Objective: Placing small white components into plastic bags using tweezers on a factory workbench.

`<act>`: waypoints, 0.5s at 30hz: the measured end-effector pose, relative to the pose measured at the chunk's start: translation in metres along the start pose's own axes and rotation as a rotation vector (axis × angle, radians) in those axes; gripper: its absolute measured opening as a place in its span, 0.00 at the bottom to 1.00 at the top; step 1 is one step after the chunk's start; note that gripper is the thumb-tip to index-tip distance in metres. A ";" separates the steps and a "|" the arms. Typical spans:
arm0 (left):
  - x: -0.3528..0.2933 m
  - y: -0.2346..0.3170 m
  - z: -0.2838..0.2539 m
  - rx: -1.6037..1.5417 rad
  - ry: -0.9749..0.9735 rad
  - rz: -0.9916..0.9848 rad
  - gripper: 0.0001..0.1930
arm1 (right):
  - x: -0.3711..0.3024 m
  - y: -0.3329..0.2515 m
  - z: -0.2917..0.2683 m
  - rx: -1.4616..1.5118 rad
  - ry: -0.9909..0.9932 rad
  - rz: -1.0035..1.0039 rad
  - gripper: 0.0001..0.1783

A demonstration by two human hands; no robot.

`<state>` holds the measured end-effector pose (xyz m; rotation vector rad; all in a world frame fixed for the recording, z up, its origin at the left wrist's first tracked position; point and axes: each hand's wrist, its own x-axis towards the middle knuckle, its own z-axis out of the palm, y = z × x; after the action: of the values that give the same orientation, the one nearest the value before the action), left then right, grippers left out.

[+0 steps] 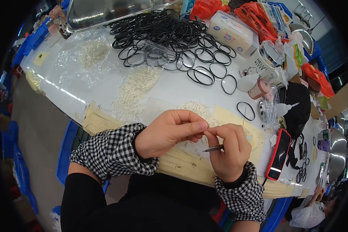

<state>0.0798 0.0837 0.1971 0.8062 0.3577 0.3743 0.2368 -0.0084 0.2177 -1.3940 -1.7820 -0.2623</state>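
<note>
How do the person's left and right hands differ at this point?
The right hand holds a dark pointed tool; the left hand shows no such tool. The left hand's fingers point rightward, while the right hand's point up and leftward. Both are bare, fingertips pinched close together, with black-and-white checked sleeves at the wrists.
</note>
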 end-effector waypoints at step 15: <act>0.003 -0.003 -0.003 -0.061 -0.026 0.041 0.09 | 0.004 -0.008 -0.005 0.238 -0.111 0.274 0.11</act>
<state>0.0813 0.0855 0.1925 0.7585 0.3046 0.4113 0.2319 -0.0118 0.2258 -1.4788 -1.6244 0.1704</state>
